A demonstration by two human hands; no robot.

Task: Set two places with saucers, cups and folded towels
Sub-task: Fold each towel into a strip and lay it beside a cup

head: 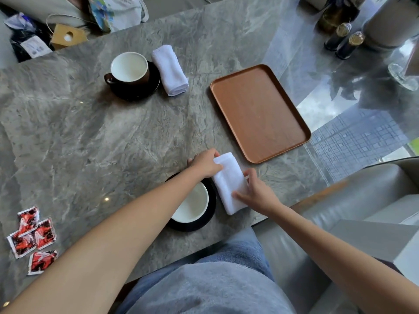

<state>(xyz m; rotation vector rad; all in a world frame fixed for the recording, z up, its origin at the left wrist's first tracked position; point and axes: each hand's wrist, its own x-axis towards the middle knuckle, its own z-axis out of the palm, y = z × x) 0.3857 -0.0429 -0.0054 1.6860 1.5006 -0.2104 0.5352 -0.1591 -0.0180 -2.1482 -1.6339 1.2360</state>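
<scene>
At the far side a brown cup with a white inside stands on a dark saucer, and a folded white towel lies just right of it. Near me a second cup sits on its dark saucer, partly hidden by my left forearm. A second folded white towel lies on the table right of this saucer. My left hand grips the towel's far end. My right hand holds its right edge near the middle.
An empty brown wooden tray lies right of centre on the grey marble table. Several red sachets lie at the near left. Dark bottles and glassware stand at the far right. The table edge runs just below the near saucer.
</scene>
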